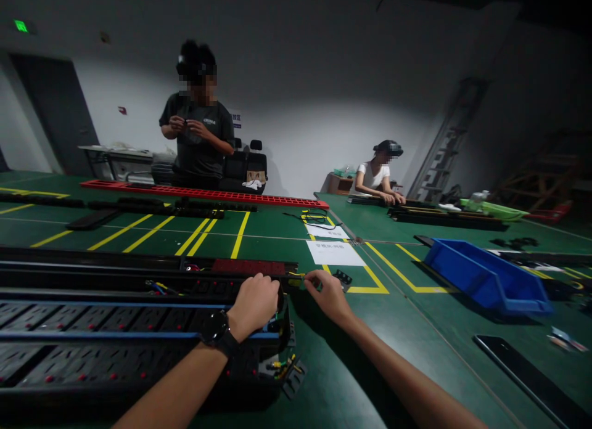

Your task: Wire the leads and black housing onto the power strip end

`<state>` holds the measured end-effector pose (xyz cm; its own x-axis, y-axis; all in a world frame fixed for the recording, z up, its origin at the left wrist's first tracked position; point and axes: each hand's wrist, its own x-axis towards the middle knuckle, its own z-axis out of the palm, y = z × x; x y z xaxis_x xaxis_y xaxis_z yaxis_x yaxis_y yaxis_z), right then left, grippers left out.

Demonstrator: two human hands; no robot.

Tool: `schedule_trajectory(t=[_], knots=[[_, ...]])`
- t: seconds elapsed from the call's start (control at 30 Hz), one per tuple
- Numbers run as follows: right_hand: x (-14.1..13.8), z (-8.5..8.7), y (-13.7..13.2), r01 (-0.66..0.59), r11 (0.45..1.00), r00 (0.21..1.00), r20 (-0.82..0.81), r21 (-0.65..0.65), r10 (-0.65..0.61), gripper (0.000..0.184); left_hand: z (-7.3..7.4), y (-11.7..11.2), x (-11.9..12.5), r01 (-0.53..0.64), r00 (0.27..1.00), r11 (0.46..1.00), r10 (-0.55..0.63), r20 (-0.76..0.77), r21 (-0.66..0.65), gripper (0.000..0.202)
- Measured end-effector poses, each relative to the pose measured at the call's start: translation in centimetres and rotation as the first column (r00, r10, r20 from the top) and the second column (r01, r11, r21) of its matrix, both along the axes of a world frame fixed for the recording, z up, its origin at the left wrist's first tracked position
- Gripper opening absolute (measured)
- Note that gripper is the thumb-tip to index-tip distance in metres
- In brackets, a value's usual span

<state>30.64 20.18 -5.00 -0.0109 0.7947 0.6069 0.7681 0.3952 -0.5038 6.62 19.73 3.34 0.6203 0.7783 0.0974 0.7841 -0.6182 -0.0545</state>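
Several long black power strips [92, 318] with rows of sockets and small red dots lie side by side at the left. My left hand [254, 302], wearing a black watch [216, 328], is closed over the right end of one of the back strips; its fingertips are hidden. Just right of that end, my right hand [328, 293] has thumb and forefinger pinched at a thin yellow wire [298, 276]. A black end piece [294, 376] hangs by yellow and green wires from the nearest strip. Behind my right hand lies a small black part [342, 279].
A blue bin [485, 275] and a black phone [522, 367] occupy the right side of the green table [351, 361]. White paper sheets [335, 254] lie mid-table, with a red slotted rail [203, 193] beyond. Two co-workers [198, 133] [377, 173] are across the tables.
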Motion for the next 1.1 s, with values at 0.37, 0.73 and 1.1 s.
schedule_trajectory(t=[0.37,0.73,1.1], knots=[[0.2,-0.1,0.2,0.049,0.998,0.997,-0.067,0.050,-0.045,0.021,-0.1,-0.1,0.0,0.014,1.000,1.000,-0.014,-0.006,0.003,0.031],[-0.5,-0.6,-1.0,-0.059,0.997,0.998,-0.009,0.049,0.060,0.020,-0.2,0.0,0.0,-0.001,1.000,1.000,0.001,-0.003,-0.006,0.032],[-0.2,-1.0,0.1,0.052,0.997,0.997,-0.066,0.055,-0.048,0.020,-0.1,0.0,0.1,-0.009,1.000,0.999,0.010,0.007,-0.032,0.030]])
